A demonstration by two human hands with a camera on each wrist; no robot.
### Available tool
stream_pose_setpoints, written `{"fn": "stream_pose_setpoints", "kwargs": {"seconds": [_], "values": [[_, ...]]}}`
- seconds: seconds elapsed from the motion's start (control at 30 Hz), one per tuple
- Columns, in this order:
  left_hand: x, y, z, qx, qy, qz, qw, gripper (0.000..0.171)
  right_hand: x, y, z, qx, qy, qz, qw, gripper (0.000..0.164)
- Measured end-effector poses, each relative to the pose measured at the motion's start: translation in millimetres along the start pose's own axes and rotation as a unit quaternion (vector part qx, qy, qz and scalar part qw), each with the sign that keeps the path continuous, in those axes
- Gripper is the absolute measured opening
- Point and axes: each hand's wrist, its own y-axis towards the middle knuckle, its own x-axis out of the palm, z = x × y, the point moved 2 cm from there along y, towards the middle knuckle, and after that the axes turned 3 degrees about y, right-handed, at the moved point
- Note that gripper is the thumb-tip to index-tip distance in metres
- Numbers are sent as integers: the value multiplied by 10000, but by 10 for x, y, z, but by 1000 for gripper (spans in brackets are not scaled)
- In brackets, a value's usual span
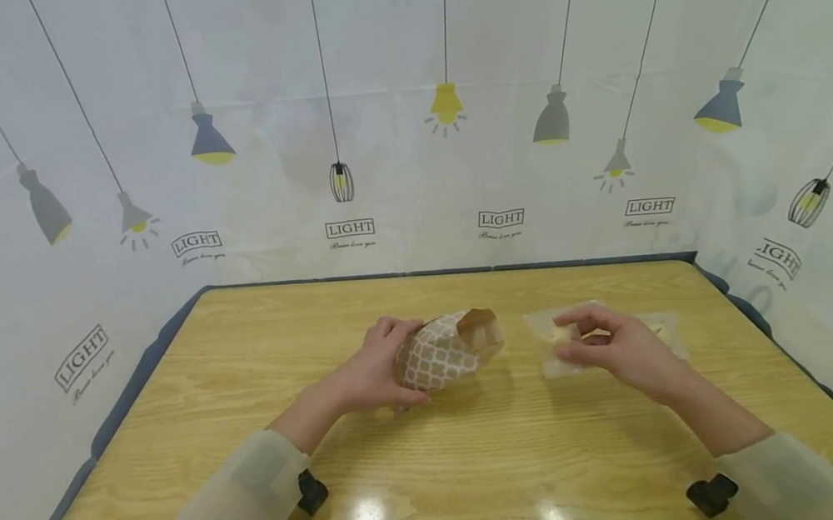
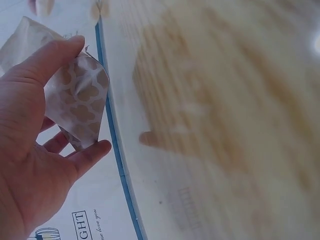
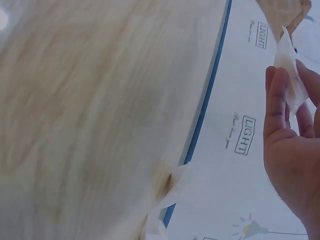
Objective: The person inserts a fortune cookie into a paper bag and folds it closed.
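Note:
A brown paper bag [image 1: 433, 359] with a white lattice pattern lies tilted over the middle of the table, its mouth gaping to the right. My left hand [image 1: 373, 371] grips it round the lower end; in the left wrist view the thumb lies along one side of the bag [image 2: 85, 100] and the fingers on the other. To the right, my right hand [image 1: 632, 352] pinches a translucent packet [image 1: 558, 366] with something pale inside. The right wrist view has this packet [image 3: 287, 60] edge-on between thumb and fingers, near the bag's mouth.
Partly behind my right hand, another translucent packet [image 1: 670, 328] with pale contents lies on the wooden table [image 1: 482, 471]. Dark blue edging [image 1: 448, 272] runs along the table's back, and a white backdrop [image 1: 404, 127] printed with lamps rises behind it.

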Motion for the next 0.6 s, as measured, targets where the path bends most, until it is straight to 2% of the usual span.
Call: {"fn": "stream_pose_setpoints", "kwargs": {"seconds": [0.4, 0.6], "values": [[-7, 0, -2, -67, -31, -4, 10000, 111, 178, 36, -319, -57, 45, -60, 10000, 49], [-11, -8, 6, -69, 6, -10, 10000, 110, 225, 73, -407, -118, 185, -284, 9994, 46]]}}
